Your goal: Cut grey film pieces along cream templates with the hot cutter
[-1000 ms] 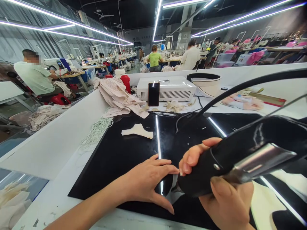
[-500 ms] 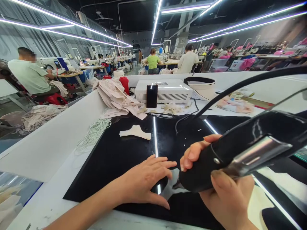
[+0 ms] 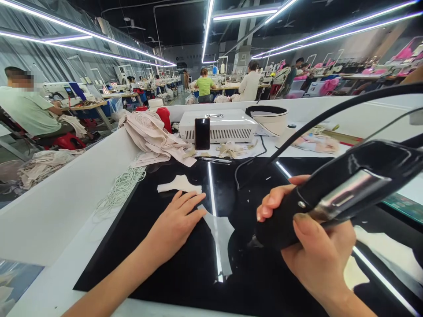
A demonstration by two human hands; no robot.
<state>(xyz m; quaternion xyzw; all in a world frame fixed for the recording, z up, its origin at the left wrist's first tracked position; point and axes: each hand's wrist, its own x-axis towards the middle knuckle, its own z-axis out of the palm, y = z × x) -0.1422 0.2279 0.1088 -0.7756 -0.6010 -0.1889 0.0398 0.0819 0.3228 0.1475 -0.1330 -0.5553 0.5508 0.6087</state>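
Note:
My right hand is wrapped around a black corded hand tool with a shiny metal lever on its side. Its small metal tip points down and left over the black glossy board; whether it touches the board I cannot tell. My left hand lies flat, fingers stretched, its fingertips at the upper end of a thin translucent cut piece. Just beyond those fingers rests a thicker cream-white cut piece of similar shape.
Behind the board stand a white vented box, an upright phone and beige fabric. Pale green cord is heaped at left. A black cable arches over the right side. White pieces lie at right.
My left hand has moved left and away from me, uncovering the translucent piece. The hand tool has shifted slightly right and away from that piece. The whole view has shifted a little.

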